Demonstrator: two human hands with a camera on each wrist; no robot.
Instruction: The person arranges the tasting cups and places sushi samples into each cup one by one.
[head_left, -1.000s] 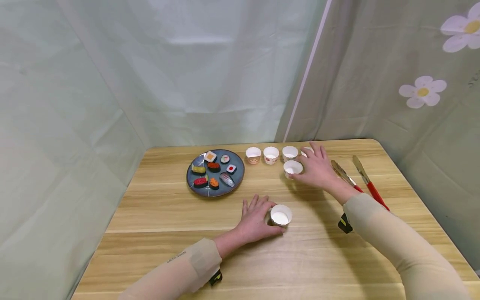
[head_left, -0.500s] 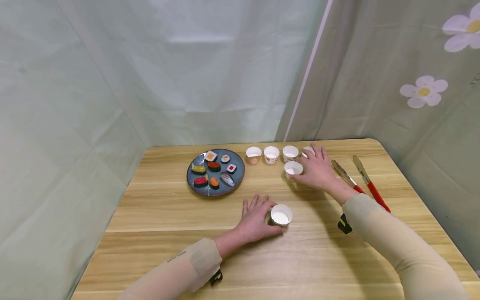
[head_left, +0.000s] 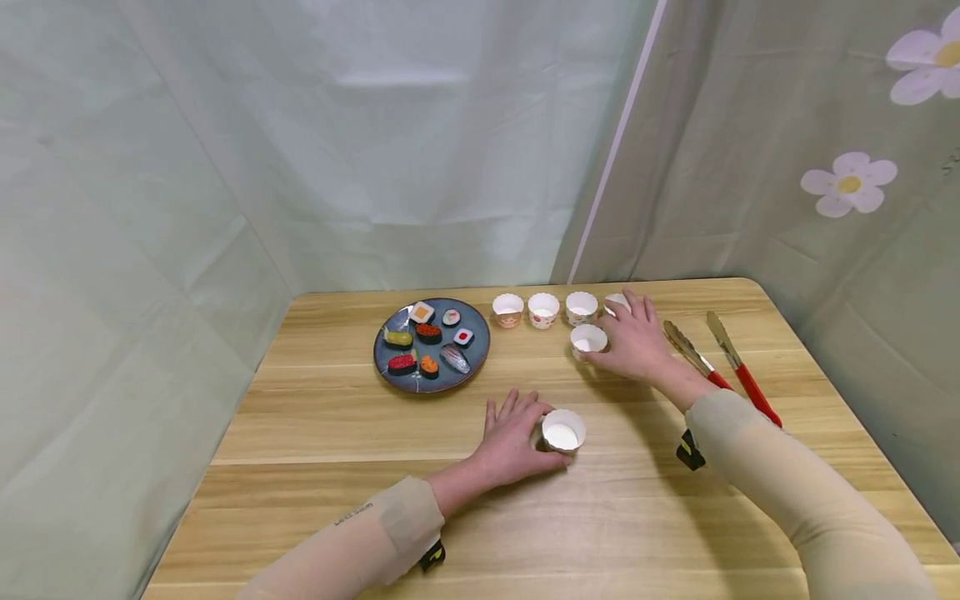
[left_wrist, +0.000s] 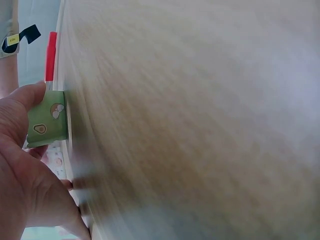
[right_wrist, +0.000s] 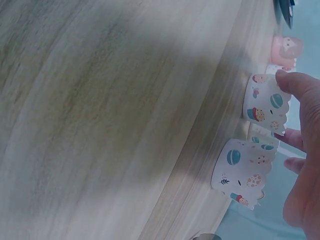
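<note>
My left hand (head_left: 512, 442) holds a green paper baking cup (left_wrist: 48, 120) between thumb and fingers, near the middle of the table. The same cup shows its white inside and scalloped rim from above in the head view. Farther back and to the right, my right hand (head_left: 636, 340) pinches a white baking cup (right_wrist: 265, 102) printed with small cupcakes, thumb at its near side. Its other fingers spread over another white cup (head_left: 617, 302), partly hiding it. That cup stands at the right end of a back row with a brown cup (head_left: 507, 312) and two patterned cups (head_left: 543, 312).
A dark blue plate (head_left: 480, 360) with several sushi pieces (head_left: 428, 333) stands at the back left. Red-handled tongs (head_left: 738, 367) lie right of my right hand, partly behind the sleeve. Curtains (head_left: 450, 167) hang close behind the table's back edge (head_left: 337, 294).
</note>
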